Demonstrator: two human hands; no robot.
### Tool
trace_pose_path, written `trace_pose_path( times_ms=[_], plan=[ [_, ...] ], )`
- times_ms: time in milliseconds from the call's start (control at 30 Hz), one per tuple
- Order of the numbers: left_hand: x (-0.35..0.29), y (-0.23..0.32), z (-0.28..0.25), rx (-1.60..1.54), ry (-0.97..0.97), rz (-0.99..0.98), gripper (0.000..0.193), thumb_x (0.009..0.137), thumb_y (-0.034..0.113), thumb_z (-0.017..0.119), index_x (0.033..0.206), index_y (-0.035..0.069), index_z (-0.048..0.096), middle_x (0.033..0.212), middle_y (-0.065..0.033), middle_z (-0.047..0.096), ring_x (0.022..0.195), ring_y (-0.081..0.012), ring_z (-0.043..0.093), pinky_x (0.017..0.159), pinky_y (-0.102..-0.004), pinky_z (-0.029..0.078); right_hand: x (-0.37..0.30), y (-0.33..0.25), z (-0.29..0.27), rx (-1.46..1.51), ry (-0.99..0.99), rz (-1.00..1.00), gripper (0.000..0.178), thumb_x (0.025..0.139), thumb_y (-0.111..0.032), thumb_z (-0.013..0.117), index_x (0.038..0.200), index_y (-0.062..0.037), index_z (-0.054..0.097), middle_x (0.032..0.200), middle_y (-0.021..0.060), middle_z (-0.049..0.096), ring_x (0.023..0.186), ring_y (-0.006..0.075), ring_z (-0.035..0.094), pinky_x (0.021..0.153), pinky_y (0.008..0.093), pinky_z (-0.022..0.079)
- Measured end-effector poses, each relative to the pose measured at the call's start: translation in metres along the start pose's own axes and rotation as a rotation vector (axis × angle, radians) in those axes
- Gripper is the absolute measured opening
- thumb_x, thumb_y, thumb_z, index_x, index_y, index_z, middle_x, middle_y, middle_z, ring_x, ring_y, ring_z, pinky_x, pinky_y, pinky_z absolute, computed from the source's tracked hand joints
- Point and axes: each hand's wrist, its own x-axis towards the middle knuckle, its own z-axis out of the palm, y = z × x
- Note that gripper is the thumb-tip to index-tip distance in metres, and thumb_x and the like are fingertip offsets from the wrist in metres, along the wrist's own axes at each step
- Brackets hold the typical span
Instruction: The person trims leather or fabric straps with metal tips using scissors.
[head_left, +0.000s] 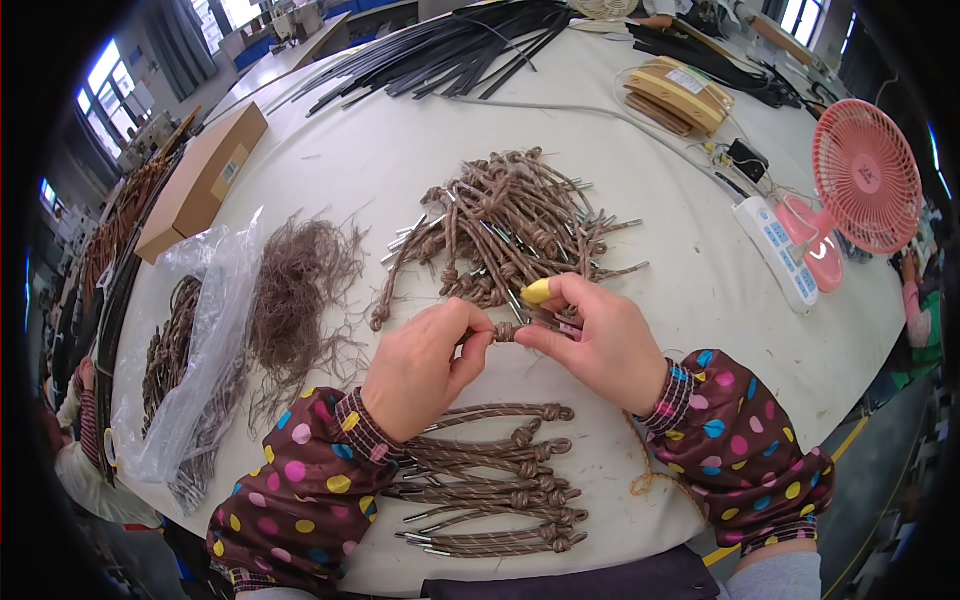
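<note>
A brown knotted cord (pixel 505 332) is stretched between my two hands over the middle of the table. My left hand (pixel 425 362) is closed, pinching the cord between thumb and fingertips at the left of its knot. At the knot's other side my right hand (pixel 605 338) is closed, thumb touching the cord; its index finger wears a yellow finger cot (pixel 537 292). A small shiny metal tool (pixel 562 324), mostly hidden, lies inside the right hand. Beyond them sits a tangled pile of similar metal-tipped cords (pixel 500 225). Closer to me, several knotted cords (pixel 500 490) lie in rows.
Left of my hands are loose brown threads (pixel 300 290), a clear plastic bag (pixel 215 350) with cords, and a cardboard box (pixel 205 180). Rightward stand a pink fan (pixel 866 175) and a white power strip (pixel 778 252). Black strips (pixel 440 55) lie at the far edge.
</note>
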Motion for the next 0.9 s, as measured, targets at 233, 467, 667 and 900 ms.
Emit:
trace_pose_path(
  times_ms=[233,467,667,900],
  plan=[
    [0.000,-0.003,0.002,0.128,0.014,0.126,0.017,0.079,0.002,0.066,0.089,0.005,0.053,0.076,-0.0075,0.059,0.070,-0.0250,0.062,0.059,-0.0347,0.049,0.001,-0.030,-0.017,-0.471,-0.054,-0.251,0.032,0.082,-0.037,0.070,0.087,-0.0098,0.054,0.081,0.0031,0.053,0.061,0.0201,0.059,0.053,0.0329,0.047],
    [0.000,-0.001,0.003,0.145,-0.021,0.127,0.016,0.079,0.003,0.066,0.088,0.006,0.053,0.074,-0.0071,0.058,0.070,-0.0249,0.061,0.058,-0.0352,0.048,-0.001,-0.031,-0.012,-0.663,-0.069,-0.387,0.022,0.080,-0.028,0.069,0.081,-0.0124,0.054,0.076,0.0010,0.050,0.060,0.0163,0.058,0.053,0.0303,0.047],
    [0.000,-0.005,0.005,0.153,-0.022,0.160,0.014,0.079,0.002,0.067,0.088,0.004,0.057,0.075,-0.0085,0.060,0.062,-0.0247,0.059,0.053,-0.0335,0.046,-0.001,-0.032,-0.010,-0.705,-0.072,-0.432,0.011,0.078,-0.018,0.064,0.078,-0.0124,0.054,0.074,0.0002,0.050,0.060,0.0147,0.058,0.052,0.0287,0.047],
    [0.000,-0.003,0.005,0.186,-0.024,0.158,0.015,0.078,0.002,0.067,0.088,0.005,0.056,0.074,-0.0086,0.058,0.065,-0.0255,0.059,0.053,-0.0341,0.046,-0.002,-0.031,-0.009,-0.709,-0.061,-0.457,0.008,0.075,-0.013,0.061,0.077,-0.0122,0.053,0.072,0.0004,0.049,0.060,0.0144,0.057,0.052,0.0278,0.047]
  ],
)
